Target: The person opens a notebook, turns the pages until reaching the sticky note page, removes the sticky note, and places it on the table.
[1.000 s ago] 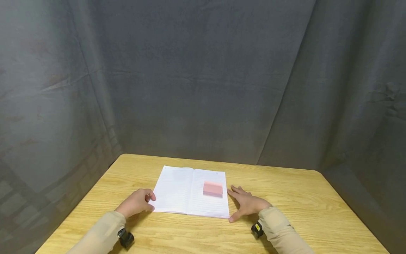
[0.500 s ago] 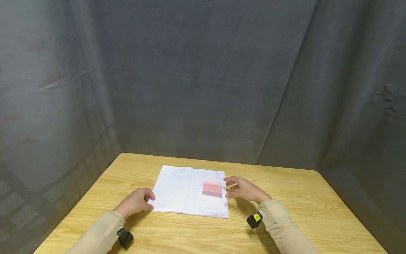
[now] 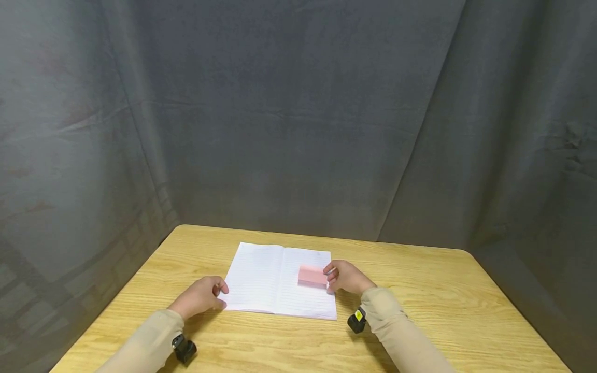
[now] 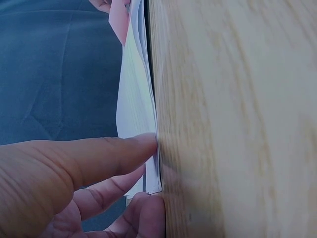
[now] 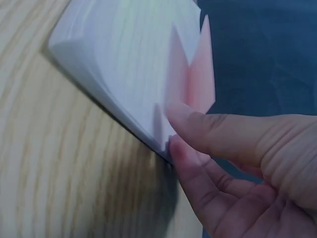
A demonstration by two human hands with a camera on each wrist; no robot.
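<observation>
An open lined notebook (image 3: 254, 280) lies on the wooden table. A pink paper folded in two (image 3: 311, 275) sits on its right page; the right wrist view shows the folded paper (image 5: 200, 74) as a V. My left hand (image 3: 199, 298) holds the notebook's near left corner, its thumb (image 4: 138, 144) on the page edge and curled fingers beside it. At the pink paper's right end is my right hand (image 3: 347, 278), thumb and index finger slightly apart. In the right wrist view its thumb (image 5: 223, 131) overlaps the paper's lower edge.
Bare wood of the table (image 3: 443, 295) surrounds the notebook. A dark grey curtain (image 3: 289, 129) hangs behind the table and along both sides. Each sleeved forearm carries a small black camera (image 3: 357, 320) at the wrist.
My right hand has lifted from beside the notebook's right edge and moved left over the page to the pink paper, its spread fingers drawing in. My left hand and the notebook stay put.
</observation>
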